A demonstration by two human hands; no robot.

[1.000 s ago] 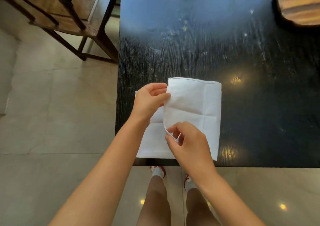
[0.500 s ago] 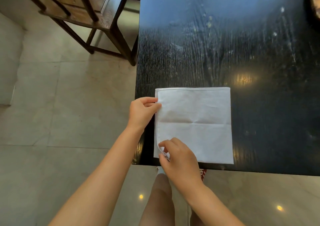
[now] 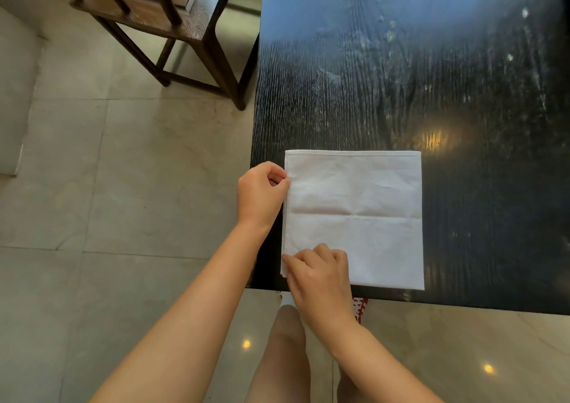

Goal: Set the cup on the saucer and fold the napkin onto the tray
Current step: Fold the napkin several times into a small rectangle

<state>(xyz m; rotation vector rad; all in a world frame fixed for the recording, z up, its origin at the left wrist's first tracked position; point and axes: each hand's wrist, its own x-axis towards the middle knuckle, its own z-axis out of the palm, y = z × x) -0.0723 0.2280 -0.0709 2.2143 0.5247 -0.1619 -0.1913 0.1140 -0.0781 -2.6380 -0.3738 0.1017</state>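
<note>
A white napkin (image 3: 357,214) lies folded into a flat square near the front left corner of the black table (image 3: 431,78), with a crease across its middle. My left hand (image 3: 262,192) pinches the napkin's left edge near the far corner. My right hand (image 3: 317,270) pinches the napkin's near left corner, fingers pressed on the cloth. Cup, saucer and tray are out of view.
A dark wooden chair (image 3: 172,17) stands on the tiled floor (image 3: 123,171) left of the table. The table's near edge runs just below the napkin. My legs and a red-and-white shoe (image 3: 361,307) show under that edge.
The lifted half of the napkin has been laid down, so the cloth now lies flat and squared. Both hands have stayed at its left edge. The view has shifted, and the wooden object at top right has left it.
</note>
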